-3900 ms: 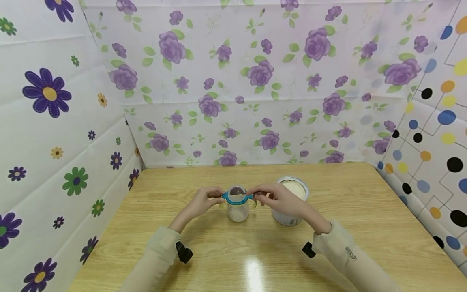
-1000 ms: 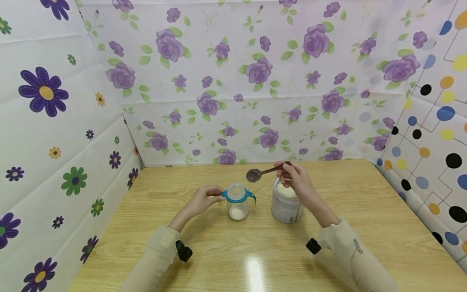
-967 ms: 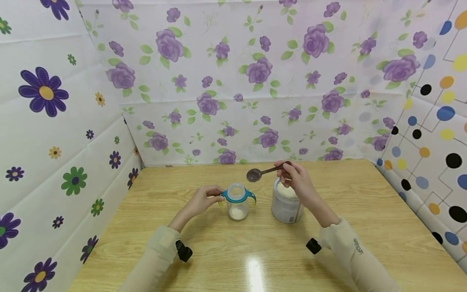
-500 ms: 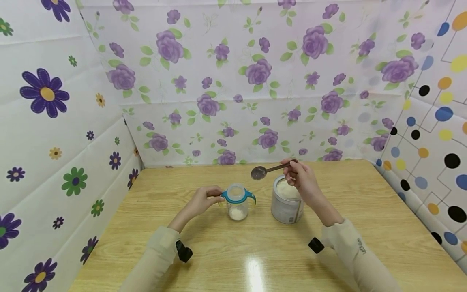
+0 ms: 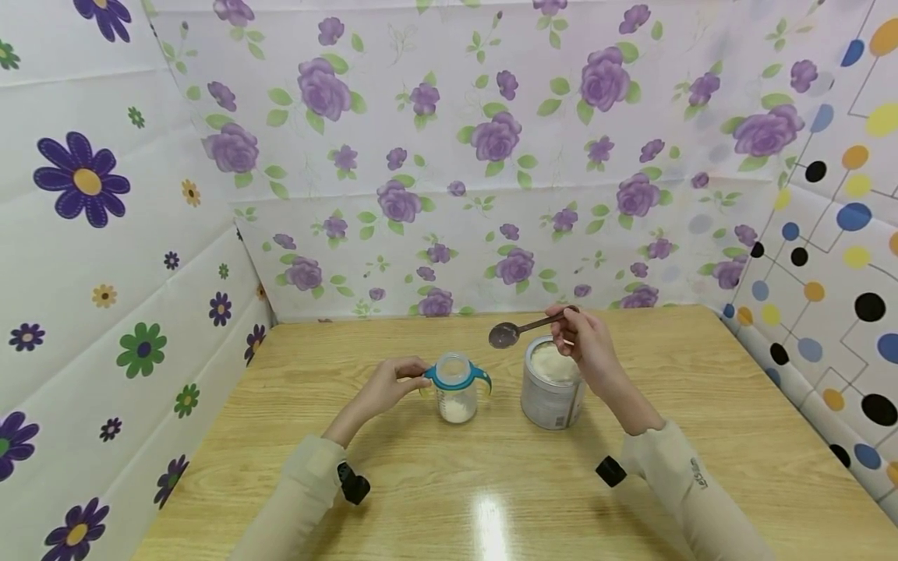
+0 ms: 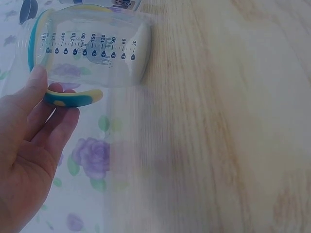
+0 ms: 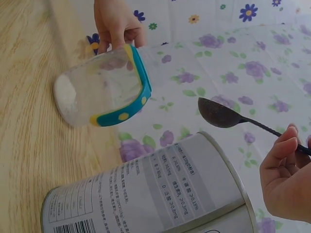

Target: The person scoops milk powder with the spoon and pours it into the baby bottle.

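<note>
Spoon (image 5: pixel 522 328) held in the air by the right hand (image 5: pixel 589 347), thumb and fingers (image 7: pixel 279 151) pinching the far end of the handle; bowl looks empty, though the dark inside is hard to read. Long axis runs roughly from 3 o'clock at the grip to 9 o'clock at the bowl, bowl end a little lower. Bowl hangs just past the 10 o'clock rim of the open powder can (image 5: pixel 553 383), which stands on the surface (image 5: pixel 673 436) directly under the right hand. Bottle (image 5: pixel 457 388) stands upright at about 8 o'clock from the spoon bowl, near but apart, a little white powder in its base. Left hand (image 5: pixel 386 388) sits at the bottle's 9 o'clock, fingers (image 6: pixel 46 127) pinching the teal-and-yellow handle (image 6: pixel 73 98). Right hand is nearer the can, left hand nearer the bottle.
</note>
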The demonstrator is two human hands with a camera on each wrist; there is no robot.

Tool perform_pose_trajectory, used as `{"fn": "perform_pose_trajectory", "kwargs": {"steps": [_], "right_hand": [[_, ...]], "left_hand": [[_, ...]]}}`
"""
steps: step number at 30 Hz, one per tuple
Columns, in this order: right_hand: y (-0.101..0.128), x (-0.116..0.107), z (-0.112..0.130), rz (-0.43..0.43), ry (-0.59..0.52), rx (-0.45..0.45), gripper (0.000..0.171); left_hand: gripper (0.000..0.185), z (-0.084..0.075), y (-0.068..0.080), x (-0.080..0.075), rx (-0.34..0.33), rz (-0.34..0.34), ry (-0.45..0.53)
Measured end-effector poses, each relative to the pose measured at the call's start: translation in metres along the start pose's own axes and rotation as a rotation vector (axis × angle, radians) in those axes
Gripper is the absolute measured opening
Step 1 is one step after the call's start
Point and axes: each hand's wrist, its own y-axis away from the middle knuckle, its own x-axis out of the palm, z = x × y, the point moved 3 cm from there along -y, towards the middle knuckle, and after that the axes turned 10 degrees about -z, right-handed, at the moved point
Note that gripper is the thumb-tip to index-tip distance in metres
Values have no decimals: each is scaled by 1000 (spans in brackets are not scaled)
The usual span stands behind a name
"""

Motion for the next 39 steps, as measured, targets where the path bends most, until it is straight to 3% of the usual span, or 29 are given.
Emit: {"fn": "perform_pose_trajectory", "kwargs": {"steps": [18, 27, 39], "right_hand": [[-1, -12, 3, -97, 62, -28, 35], [-3, -20, 4, -152, 75, -132, 36], [-2, -27, 10, -212, 58, -188, 37]], "left_hand": [[15, 0, 0, 0, 24, -8, -4], [16, -2, 0, 0, 8, -1, -9], [15, 0, 1, 1, 17, -4, 4]]}}
